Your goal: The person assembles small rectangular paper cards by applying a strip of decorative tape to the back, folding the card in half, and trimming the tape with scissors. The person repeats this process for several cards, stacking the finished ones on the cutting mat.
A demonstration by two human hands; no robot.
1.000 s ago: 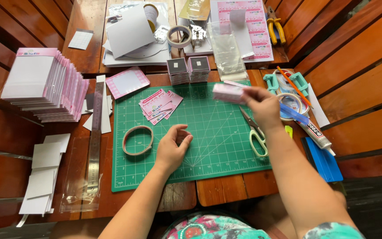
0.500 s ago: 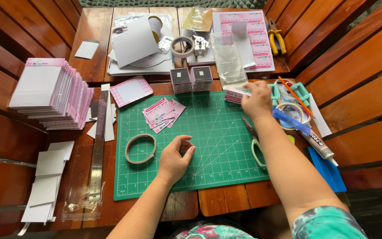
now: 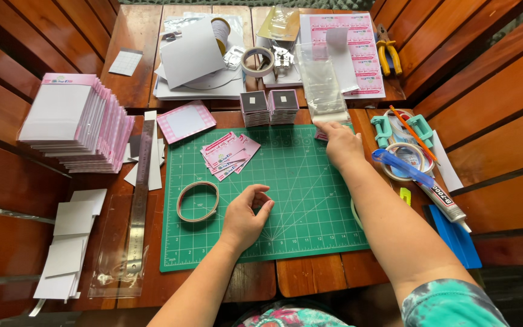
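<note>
At the green mat's top edge, right hand now pinches pink cards; left hand stays curled.

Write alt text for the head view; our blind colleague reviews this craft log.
A person's right hand reaches to clear plastic sleeves at the far edge of a green cutting mat, while the left hand rests curled on it, beside a tape ring and pink cards.
</note>
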